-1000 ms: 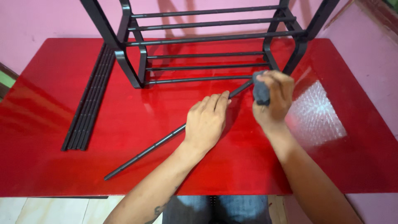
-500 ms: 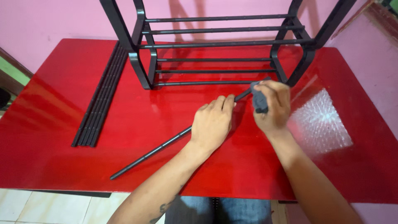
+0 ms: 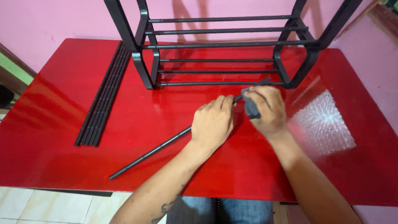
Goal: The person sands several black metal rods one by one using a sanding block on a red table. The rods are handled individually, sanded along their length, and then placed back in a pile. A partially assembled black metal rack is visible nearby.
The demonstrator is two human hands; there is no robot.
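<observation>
Left hand [image 3: 213,122] lies palm down on the rod [image 3: 166,143], fingers curled over it, pinning it to the desk [image 3: 62,124]. Grip there is a loose clench around the rod, roughly at its middle.

Right hand [image 3: 265,110] is clenched on a small dark grey connector [image 3: 251,107], held just beside the rod, right of the left hand's fingertips. Can't tell if the connector is actually seated on the rod or only touching it; the fingers hide the joint.

The rod is thin and black and lies diagonally on the red desk. Its near end is at front left, close to the desk edge. Its far end points up and right, passes between the two hands and ends just beside the rack's [image 3: 224,49] bottom rail.

The rack is a black frame with horizontal bars across several levels, standing at the back of the desk against the pink wall [image 3: 62,18]. Its side frames have rounded corners; the top is cut off by the view.

A bundle of spare rods [image 3: 103,95], same kind, lies packed side by side on the left of the desk, well apart from both hands, running from the rack's left leg toward the front.

Window glare patch [image 3: 327,124] sits on the desk surface to the right of the right hand.

Both forearms enter from the bottom edge.
</observation>
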